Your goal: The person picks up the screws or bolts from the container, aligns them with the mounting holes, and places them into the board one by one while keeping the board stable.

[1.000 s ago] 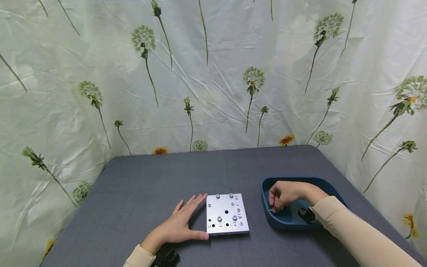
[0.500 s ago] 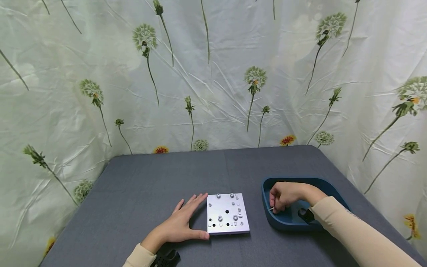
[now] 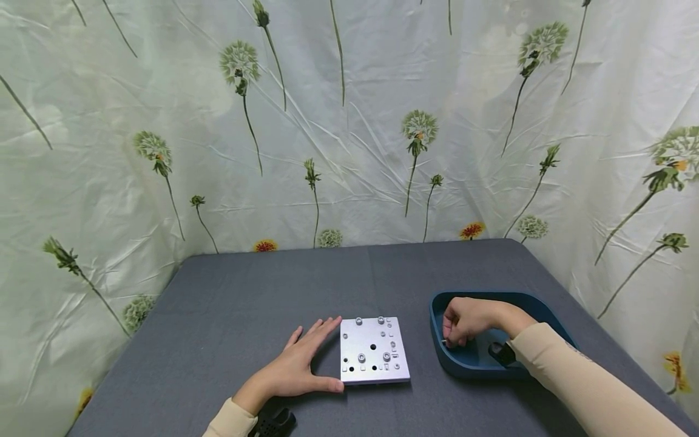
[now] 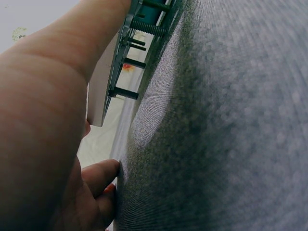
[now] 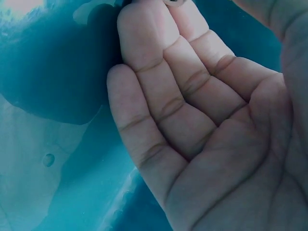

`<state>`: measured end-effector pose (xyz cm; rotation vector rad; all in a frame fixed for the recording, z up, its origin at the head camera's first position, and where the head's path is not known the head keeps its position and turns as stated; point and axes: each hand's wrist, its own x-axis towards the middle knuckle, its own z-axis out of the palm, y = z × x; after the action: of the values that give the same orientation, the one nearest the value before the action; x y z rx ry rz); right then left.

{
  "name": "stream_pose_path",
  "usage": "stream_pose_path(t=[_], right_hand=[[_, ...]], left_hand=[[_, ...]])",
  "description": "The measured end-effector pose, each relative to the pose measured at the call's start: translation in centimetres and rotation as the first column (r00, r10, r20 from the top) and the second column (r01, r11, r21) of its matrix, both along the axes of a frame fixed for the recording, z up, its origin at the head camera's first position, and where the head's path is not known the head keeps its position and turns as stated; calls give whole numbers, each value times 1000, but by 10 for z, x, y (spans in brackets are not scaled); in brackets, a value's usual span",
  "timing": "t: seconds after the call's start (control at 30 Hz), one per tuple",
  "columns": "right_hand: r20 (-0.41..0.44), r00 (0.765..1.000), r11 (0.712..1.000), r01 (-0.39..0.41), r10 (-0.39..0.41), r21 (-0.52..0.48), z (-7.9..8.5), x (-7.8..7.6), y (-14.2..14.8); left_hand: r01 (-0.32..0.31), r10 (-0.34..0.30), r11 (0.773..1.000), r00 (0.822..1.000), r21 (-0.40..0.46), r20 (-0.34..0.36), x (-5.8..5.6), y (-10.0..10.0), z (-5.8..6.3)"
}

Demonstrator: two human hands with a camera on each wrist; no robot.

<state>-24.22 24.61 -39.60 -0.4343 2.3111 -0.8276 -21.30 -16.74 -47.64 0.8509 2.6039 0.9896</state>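
Note:
A square silver metal plate [image 3: 374,350] lies on the grey table, with socket-head screws, smaller fittings and several dark holes on its top. In the left wrist view, threaded screw shanks [image 4: 147,28] stick out from its underside. My left hand [image 3: 297,367] is spread along the plate's left side, index fingertip at the far corner and thumb at the near corner. Inside a blue tray [image 3: 449,365], my right hand [image 3: 468,320] pinches a small, slim metal piece [image 3: 445,342]. Only a shiny bit of it [image 5: 174,2] shows in the right wrist view; its exact kind is hidden.
The blue tray stands right of the plate with a gap of table between them. A flower-printed curtain [image 3: 349,152] hangs behind the grey table [image 3: 273,291]. Each wrist carries a black camera [image 3: 275,422].
The slim piece between my right fingertips shows slightly more and has tilted a little. Both hands stay where they were; the whole view has shifted slightly.

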Motion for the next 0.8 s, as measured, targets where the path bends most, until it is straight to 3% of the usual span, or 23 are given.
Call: stream_pose_path(t=[0.8], right_hand=[[-45,998,992,-49,44,-120,4,-5,3]], left_hand=[[4,-4,1000,1000,-3,-12,1,1,2]])
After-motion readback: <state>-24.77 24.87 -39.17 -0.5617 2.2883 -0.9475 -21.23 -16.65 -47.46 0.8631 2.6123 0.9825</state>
